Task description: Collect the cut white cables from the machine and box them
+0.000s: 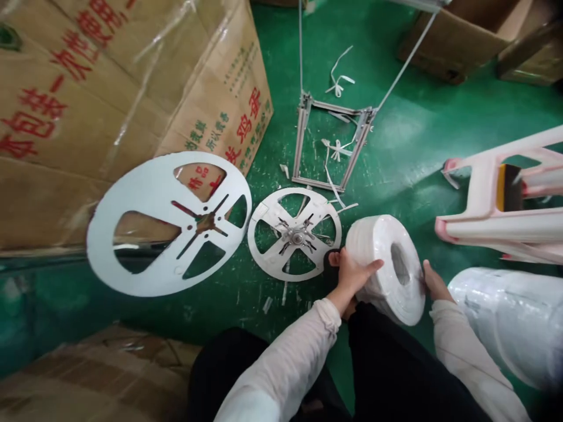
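Between my two hands is a thick white roll (pixel 411 293) of wound band-like material with a hollow core, tilted near my legs. My left hand (pixel 352 274) grips its left side, thumb laid along the edge. On the opposite side, my right hand (pixel 435 283) presses against the rim, with its fingers partly hidden behind the roll. Just left of the roll, a round white reel disc (pixel 266 258) with cut-outs carries a metal hub (pixel 297 235). A larger white disc (pixel 145 214) with similar cut-outs leans against a cardboard box.
A big cardboard box (pixel 132 88) with red lettering fills the left. A metal frame (pixel 323 181) stands beyond the reel among white strap scraps (pixel 338 149). To the right are a pink-white plastic stool (pixel 497 225) and a plastic-wrapped roll (pixel 510 316). More cardboard (pixel 466 41) sits at the back.
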The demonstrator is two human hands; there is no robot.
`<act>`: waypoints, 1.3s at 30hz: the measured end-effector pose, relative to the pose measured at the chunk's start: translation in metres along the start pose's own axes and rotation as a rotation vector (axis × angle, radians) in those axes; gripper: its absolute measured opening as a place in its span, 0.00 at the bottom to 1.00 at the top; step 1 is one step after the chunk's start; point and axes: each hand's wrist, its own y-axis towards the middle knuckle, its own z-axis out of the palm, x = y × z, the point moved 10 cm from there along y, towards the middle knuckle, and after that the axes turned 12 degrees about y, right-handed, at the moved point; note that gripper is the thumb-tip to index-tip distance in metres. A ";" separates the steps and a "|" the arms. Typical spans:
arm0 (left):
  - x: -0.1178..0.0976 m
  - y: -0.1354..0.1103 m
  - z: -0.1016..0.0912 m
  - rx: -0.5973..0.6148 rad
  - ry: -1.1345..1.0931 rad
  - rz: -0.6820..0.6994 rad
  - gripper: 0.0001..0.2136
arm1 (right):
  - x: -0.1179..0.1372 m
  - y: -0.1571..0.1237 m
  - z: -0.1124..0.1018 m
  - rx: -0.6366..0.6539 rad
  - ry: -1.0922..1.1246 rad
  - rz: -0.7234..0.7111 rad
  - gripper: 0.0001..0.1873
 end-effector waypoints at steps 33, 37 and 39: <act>0.114 -0.074 -0.163 -0.444 -0.653 0.003 0.34 | 0.374 -0.033 0.173 0.259 -0.424 -0.994 0.47; 0.124 -0.064 -0.159 -0.443 -0.838 -0.032 0.36 | 0.371 -0.034 0.187 0.256 -0.484 -1.003 0.46; 0.132 -0.059 -0.157 -0.447 -0.876 -0.061 0.37 | 0.367 -0.032 0.192 0.255 -0.499 -1.002 0.45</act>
